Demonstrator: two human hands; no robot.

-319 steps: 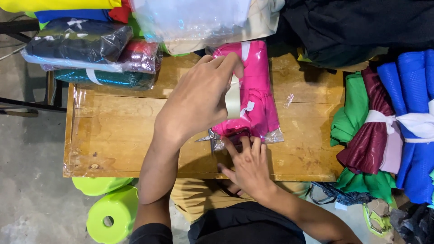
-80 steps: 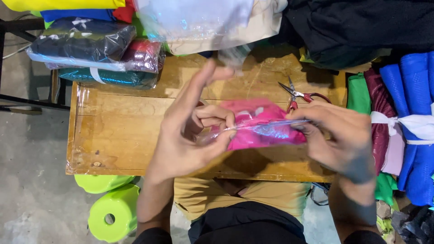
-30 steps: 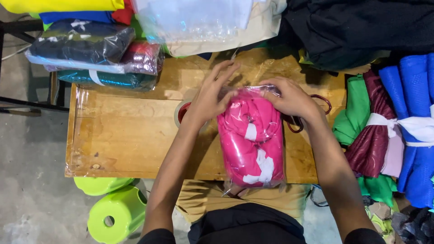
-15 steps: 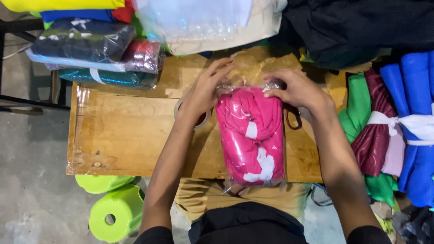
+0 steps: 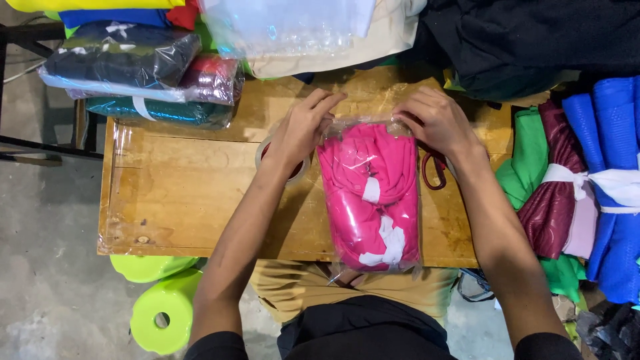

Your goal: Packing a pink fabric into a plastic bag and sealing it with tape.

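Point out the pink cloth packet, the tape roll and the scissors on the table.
pink cloth packet [image 5: 369, 193], head view, middle of the bagged pink cloth.
tape roll [image 5: 265, 148], head view, left rim showing beside the left wrist.
scissors [image 5: 433, 172], head view, red handle loop under the right wrist.

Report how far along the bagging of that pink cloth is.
Done: the pink cloth already sits inside its clear bag. In hand: the left hand and right hand press the bag's far end. Left: no tape shows on that end; the tape roll lies beside the left hand.
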